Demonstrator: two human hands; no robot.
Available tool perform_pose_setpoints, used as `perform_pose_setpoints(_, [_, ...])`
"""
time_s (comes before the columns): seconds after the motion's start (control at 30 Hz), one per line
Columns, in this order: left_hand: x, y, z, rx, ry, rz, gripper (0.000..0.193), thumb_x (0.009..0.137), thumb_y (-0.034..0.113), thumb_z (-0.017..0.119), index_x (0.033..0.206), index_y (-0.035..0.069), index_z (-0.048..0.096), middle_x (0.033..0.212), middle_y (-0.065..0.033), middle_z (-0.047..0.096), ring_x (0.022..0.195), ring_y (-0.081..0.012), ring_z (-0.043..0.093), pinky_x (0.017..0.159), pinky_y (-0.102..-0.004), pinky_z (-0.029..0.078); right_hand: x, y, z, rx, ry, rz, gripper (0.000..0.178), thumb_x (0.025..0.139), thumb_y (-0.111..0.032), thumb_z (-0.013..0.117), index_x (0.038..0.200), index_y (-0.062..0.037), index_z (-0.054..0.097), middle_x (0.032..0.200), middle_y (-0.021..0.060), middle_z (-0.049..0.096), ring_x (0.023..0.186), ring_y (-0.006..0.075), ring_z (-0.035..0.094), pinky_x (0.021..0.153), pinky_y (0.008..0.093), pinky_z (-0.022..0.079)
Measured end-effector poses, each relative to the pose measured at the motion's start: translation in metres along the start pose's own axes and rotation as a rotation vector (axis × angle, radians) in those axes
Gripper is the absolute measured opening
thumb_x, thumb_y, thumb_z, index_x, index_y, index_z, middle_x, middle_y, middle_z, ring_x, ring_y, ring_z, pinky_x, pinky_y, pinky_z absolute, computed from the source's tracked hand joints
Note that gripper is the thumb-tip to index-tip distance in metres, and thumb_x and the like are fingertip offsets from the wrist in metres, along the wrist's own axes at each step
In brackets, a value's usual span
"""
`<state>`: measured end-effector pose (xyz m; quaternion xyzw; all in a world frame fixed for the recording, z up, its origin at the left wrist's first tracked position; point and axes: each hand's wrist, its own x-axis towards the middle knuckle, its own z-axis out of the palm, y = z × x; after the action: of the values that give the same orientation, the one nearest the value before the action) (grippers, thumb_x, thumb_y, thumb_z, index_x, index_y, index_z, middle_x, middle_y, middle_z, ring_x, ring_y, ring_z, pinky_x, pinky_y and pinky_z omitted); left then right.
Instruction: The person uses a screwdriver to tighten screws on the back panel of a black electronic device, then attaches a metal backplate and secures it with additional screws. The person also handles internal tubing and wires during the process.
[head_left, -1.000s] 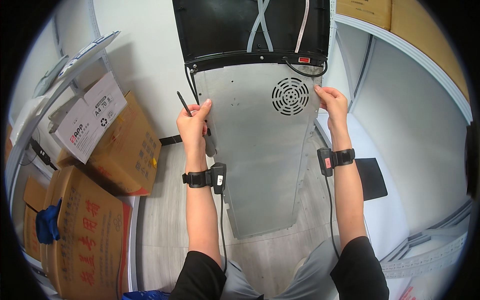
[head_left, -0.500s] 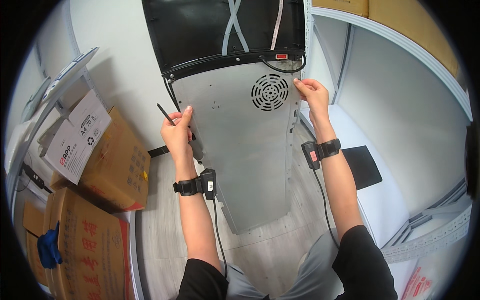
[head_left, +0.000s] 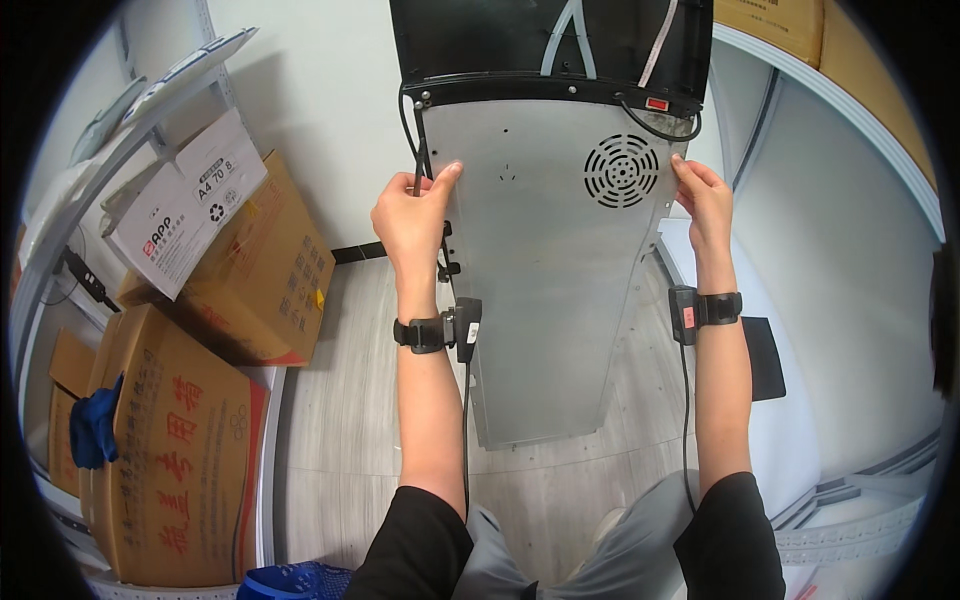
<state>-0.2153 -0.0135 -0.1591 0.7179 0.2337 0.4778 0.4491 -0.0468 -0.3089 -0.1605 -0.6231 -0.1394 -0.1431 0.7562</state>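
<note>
left grip [head_left: 412, 222]: holding dark rod [head_left: 418, 160], thumb at grey panel [head_left: 540, 270] edge | right grip [head_left: 708, 205]: narrow, pinching opposite edge

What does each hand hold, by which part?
Left hand and right hand hold the panel by its side edges; left also holds a dark rod below its tip.

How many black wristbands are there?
2: one wristband around the left wrist, the other wristband around the right wrist. Neither is hidden.
</note>
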Motion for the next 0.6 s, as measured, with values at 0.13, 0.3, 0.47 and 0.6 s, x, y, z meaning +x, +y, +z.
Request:
perform_pose_setpoints(0.13, [-0.001, 0.006, -0.007, 0.203, 0.023, 0.023, 0.055, 0.067, 0.049, 0.079, 0.058, 0.003, 0.049, 0.051, -0.0004, 0.049, 0.048, -0.0105, 0.042, 0.048, -0.027, 0.039, 0.0, -0.002, -0.001, -0.036, 0.001, 0.014, 0.027, 0.078, -0.027, 0.076, 0.089, -0.0034, 0.069, 0.079, -0.0012, 0.064, 0.071, 0.0059, 0.056, 0.066, 0.0196, 0.044])
perform_pose_setpoints(0.3, [0.007, -0.013, 0.007, 0.2, 0.163, 0.165, 0.054, 0.066, 0.05, 0.08, 0.067, 0.0, 0.058, 0.055, -0.0033, 0.056, 0.049, -0.0139, 0.05, 0.052, -0.0276, 0.044, 0.004, 0.0, -0.004, -0.057, -0.012, -0.005, 0.027, 0.078, -0.028, 0.076, 0.089, -0.0037, 0.068, 0.08, -0.0009, 0.063, 0.074, 0.0062, 0.057, 0.066, 0.0203, 0.044])
perform_pose_setpoints(0.47, [0.005, -0.022, 0.017, -0.097, 0.132, 0.152, 0.06, 0.068, 0.046, 0.081, 0.097, -0.005, 0.069, 0.072, -0.0093, 0.068, 0.057, -0.0134, 0.059, 0.058, -0.0264, 0.048, 0.0, -0.002, 0.0, -0.066, -0.005, -0.023, 0.023, 0.08, -0.029, 0.075, 0.087, -0.008, 0.067, 0.073, -0.0066, 0.059, 0.065, 0.0015, 0.051, 0.063, 0.0172, 0.043])
perform_pose_setpoints(0.6, [0.006, -0.024, 0.019, -0.078, 0.08, 0.071, 0.062, 0.07, 0.044, 0.081, 0.103, -0.007, 0.067, 0.077, -0.0112, 0.069, 0.057, -0.0107, 0.058, 0.056, -0.0252, 0.048, 0.004, -0.002, -0.005, -0.088, -0.03, -0.009, 0.025, 0.08, -0.029, 0.075, 0.088, -0.0067, 0.067, 0.076, -0.0052, 0.06, 0.068, 0.0028, 0.053, 0.065, 0.0183, 0.043])
